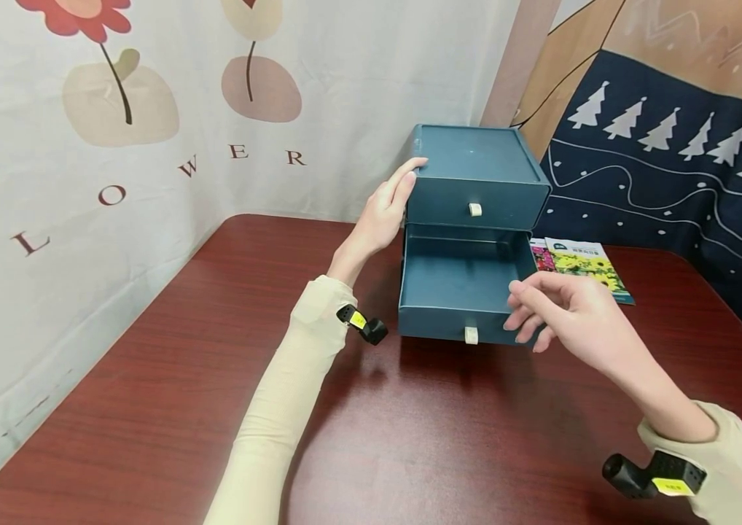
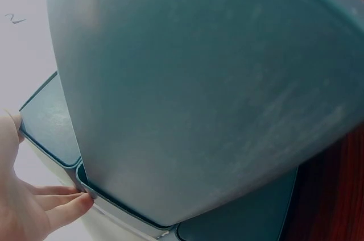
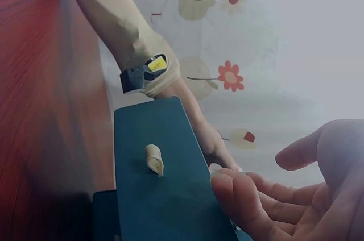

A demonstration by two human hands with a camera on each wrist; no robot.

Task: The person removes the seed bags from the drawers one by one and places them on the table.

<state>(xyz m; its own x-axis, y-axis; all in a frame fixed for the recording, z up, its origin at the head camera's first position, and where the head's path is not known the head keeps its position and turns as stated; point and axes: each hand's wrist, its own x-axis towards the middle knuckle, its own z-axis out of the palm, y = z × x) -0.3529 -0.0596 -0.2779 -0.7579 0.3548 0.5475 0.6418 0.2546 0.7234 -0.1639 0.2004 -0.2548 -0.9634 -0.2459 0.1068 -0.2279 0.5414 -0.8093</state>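
Note:
A dark blue two-drawer box [image 1: 479,153] stands at the back of the table. Its lower drawer [image 1: 456,277] is pulled out, and the visible part of its inside is bare. The upper drawer [image 1: 443,200] is closed. My left hand [image 1: 384,211] rests against the box's upper left side with fingers extended; in the left wrist view its fingers [image 2: 68,210] touch an edge. Beside the lower drawer's front right corner, my right hand [image 1: 571,313] has loosely bent fingers and holds nothing. The right wrist view shows that hand close to the drawer front [image 3: 170,207]; contact is unclear.
Printed packets [image 1: 584,266] with flower pictures lie right of the box, partly behind the drawer. The reddish-brown table [image 1: 213,364] spreads around it. A white flower-print curtain [image 1: 345,87] hangs behind, and a navy tree-print cloth [image 1: 660,189] hangs at the right.

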